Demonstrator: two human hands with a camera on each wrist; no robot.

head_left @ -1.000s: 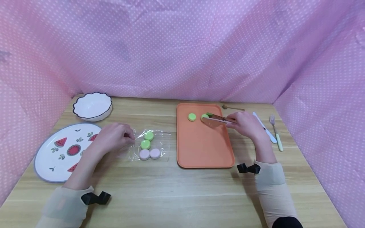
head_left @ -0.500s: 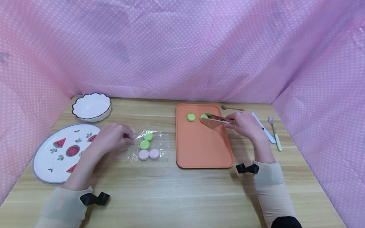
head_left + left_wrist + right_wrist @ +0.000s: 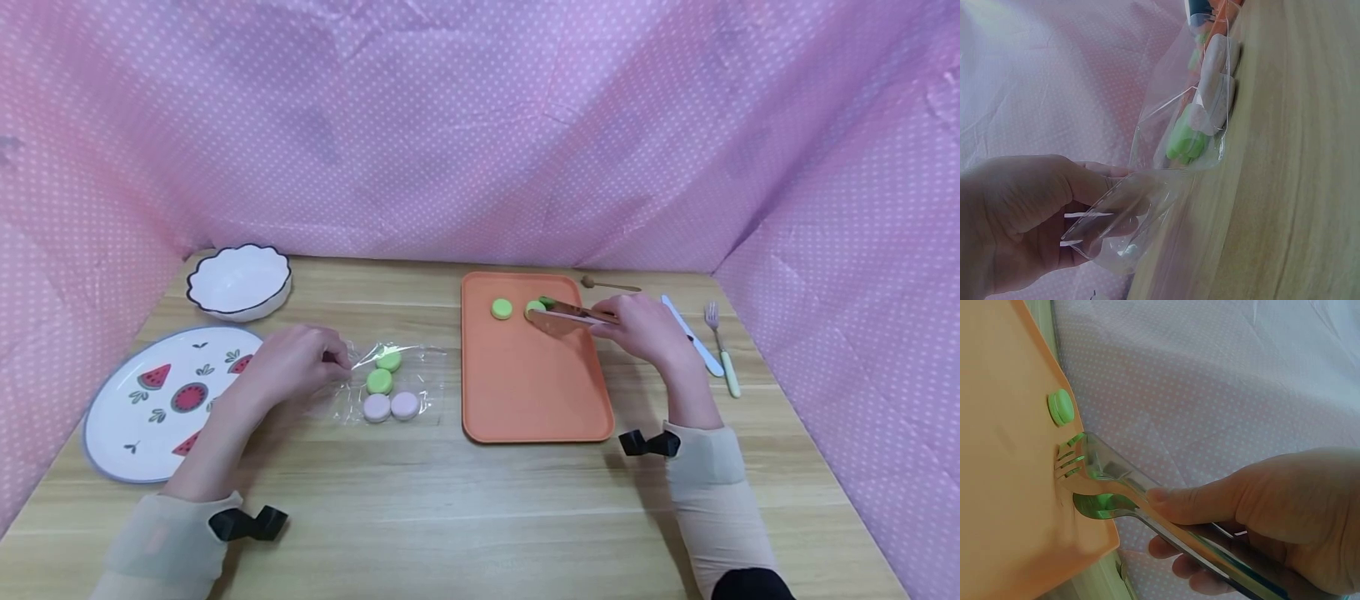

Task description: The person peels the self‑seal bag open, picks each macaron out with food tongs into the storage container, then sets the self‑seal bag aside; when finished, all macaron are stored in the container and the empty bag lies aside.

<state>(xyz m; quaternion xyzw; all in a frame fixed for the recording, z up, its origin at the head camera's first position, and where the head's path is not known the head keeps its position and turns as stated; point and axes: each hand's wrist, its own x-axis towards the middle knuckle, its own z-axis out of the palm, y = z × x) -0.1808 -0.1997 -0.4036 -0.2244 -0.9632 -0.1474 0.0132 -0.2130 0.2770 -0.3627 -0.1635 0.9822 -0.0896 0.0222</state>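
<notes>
My left hand (image 3: 300, 360) pinches the edge of a clear plastic bag (image 3: 432, 375) that lies on the table. Inside the bag are two green macarons (image 3: 379, 382) and two pale pink macarons (image 3: 406, 406). In the left wrist view, the thumb (image 3: 1088, 181) presses the bag's film against the fingers. My right hand (image 3: 637, 329) holds metal tongs (image 3: 1169, 528) over the orange tray (image 3: 536, 392). Their fork-shaped and spoon-shaped ends stand either side of a green macaron (image 3: 533, 307), partly hidden by them. Another green macaron (image 3: 1061, 407) rests on the tray just beyond.
A watermelon-print plate (image 3: 142, 433) lies at the left, partly under my left forearm. Behind it stands a scalloped white bowl (image 3: 240, 283). Right of the tray lie a table knife (image 3: 697, 342), a fork (image 3: 723, 350) and a small wooden dipper (image 3: 611, 285). Pink dotted cloth (image 3: 480, 133) surrounds the table.
</notes>
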